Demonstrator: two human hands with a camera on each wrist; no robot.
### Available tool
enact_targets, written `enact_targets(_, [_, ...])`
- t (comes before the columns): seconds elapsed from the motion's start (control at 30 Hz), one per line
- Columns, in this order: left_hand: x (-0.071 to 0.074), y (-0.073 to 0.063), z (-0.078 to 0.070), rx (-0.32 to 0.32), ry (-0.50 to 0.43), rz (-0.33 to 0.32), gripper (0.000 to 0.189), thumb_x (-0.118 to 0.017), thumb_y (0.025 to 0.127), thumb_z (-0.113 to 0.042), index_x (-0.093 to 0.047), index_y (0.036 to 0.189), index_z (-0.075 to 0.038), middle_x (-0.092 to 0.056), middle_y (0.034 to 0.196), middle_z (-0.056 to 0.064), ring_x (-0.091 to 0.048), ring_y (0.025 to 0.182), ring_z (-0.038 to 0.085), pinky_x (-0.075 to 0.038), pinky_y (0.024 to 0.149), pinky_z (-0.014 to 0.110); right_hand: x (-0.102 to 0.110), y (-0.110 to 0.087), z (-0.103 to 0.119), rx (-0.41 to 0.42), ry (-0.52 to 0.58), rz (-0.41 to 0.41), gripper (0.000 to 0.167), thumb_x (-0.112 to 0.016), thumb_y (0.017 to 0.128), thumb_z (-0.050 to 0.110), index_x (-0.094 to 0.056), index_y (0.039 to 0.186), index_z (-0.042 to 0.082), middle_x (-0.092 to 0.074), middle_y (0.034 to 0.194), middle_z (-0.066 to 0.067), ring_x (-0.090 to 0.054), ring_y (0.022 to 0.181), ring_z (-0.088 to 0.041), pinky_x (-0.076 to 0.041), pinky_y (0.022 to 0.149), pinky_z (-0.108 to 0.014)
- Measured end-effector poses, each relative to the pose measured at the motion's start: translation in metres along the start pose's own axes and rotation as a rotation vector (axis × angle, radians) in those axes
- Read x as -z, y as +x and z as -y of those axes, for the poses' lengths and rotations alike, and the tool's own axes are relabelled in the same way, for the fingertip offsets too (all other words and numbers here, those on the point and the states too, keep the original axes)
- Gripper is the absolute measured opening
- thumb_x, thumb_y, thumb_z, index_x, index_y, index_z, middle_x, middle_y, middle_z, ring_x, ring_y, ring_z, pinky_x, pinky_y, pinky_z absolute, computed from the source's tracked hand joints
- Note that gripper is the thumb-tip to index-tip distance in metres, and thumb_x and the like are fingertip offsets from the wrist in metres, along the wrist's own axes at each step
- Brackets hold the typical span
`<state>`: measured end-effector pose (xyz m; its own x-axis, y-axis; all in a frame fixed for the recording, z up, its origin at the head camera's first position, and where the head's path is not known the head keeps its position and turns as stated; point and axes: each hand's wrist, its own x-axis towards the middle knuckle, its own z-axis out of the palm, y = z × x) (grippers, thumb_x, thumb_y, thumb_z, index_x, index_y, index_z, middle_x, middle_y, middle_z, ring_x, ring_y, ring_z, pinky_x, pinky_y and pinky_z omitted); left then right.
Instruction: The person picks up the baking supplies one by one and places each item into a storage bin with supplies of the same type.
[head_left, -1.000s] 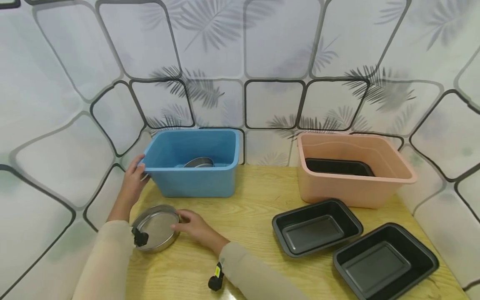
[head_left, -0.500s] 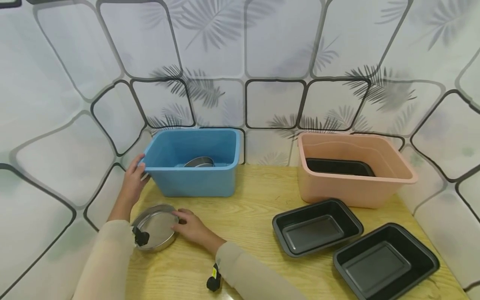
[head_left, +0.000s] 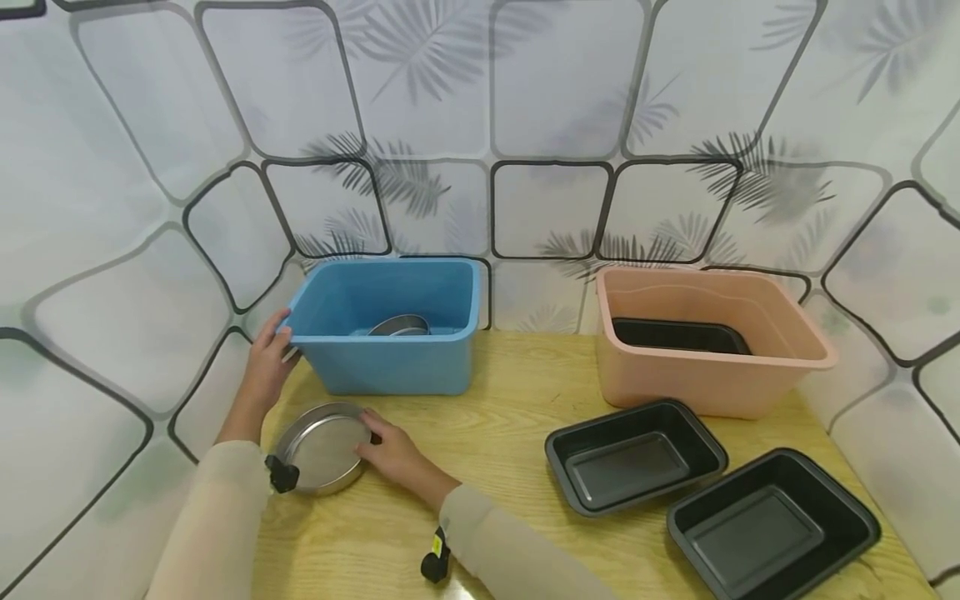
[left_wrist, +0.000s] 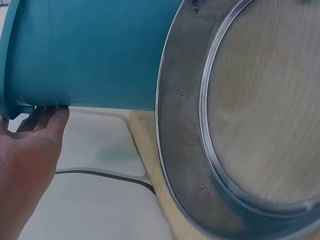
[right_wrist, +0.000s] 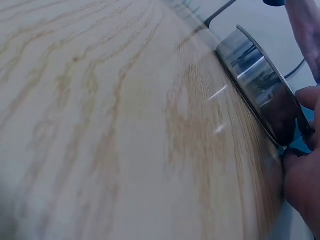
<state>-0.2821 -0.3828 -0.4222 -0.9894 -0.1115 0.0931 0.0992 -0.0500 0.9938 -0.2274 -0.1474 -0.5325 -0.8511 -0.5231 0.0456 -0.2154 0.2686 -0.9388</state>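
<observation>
Silvery metal makes the round, shallow pan (head_left: 326, 452) in the head view look light, stiff and slick, best held by its rim, where the right hand (head_left: 397, 458) pinches it. It's before the rectangular blue plastic tub (head_left: 390, 367), on or barely above the pale wooden table (head_left: 495, 417), I can't tell which. Hand and pan sit slightly further right than half a second ago. The left wrist view shows the left hand (left_wrist: 30, 160) hooking the tub's rim; the right wrist view, fingers around the pan's side.

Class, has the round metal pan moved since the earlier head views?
Yes: against the blue bin, the round metal pan has shifted slightly right and up the picture, closer to it.
</observation>
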Motion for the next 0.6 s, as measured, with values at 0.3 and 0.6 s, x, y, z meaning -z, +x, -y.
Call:
enact_targets(0.3, [-0.003, -0.004, -0.004, 0.005, 0.000, -0.003, 0.058, -0.034, 0.111, -0.029, -0.013, 0.163, -0.017, 0.009, 0.169, 0.019, 0.000, 0.154, 0.041, -0.007, 0.124, 0.057, 0.010, -0.001, 0.007, 0.013, 0.040, -0.017, 0.062, -0.068, 0.095, 0.012, -0.045, 0.153, 0.012, -0.038, 0.161, -0.006, -0.031, 0.151, -0.022, -0.028, 0.123, -0.037])
enact_targets(0.6, [-0.004, -0.003, -0.002, 0.009, -0.016, -0.018, 0.056, -0.035, 0.110, -0.030, -0.017, 0.163, -0.020, 0.006, 0.169, 0.016, -0.003, 0.155, 0.038, -0.008, 0.125, 0.055, 0.015, 0.001, 0.004, 0.025, 0.082, -0.032, 0.064, -0.058, 0.089, -0.003, -0.046, 0.151, 0.007, -0.042, 0.159, -0.009, -0.033, 0.150, -0.022, -0.034, 0.120, -0.033])
